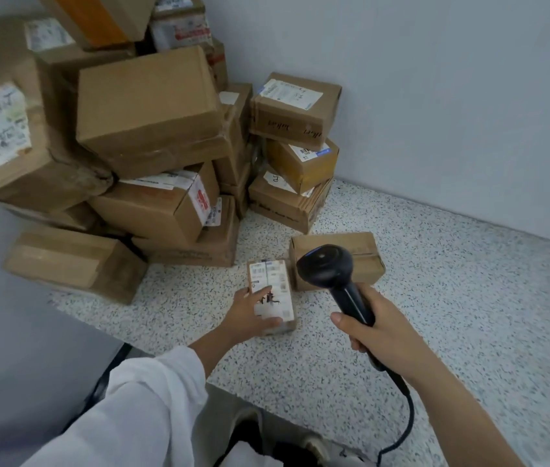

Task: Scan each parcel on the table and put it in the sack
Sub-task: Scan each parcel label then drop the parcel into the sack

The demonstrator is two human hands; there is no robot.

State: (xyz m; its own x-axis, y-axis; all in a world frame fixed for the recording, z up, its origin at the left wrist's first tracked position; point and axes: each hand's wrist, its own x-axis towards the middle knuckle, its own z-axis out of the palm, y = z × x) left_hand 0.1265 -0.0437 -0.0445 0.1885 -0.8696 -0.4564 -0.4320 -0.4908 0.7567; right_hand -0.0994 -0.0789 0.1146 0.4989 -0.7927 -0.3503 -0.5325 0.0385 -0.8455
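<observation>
A small cardboard parcel with a white label on top lies on the speckled table near its front edge. My left hand grips the parcel's near left corner, thumb along its front side. My right hand holds a black barcode scanner by the handle, its head hovering just right of the parcel and above a second flat brown parcel. The scanner's cable hangs down off the table edge. No sack shows in this view.
A tall heap of brown cardboard boxes fills the table's back left corner against the grey walls. A shorter stack of three boxes stands to its right. A flat box overhangs the left table edge. Shoes show below.
</observation>
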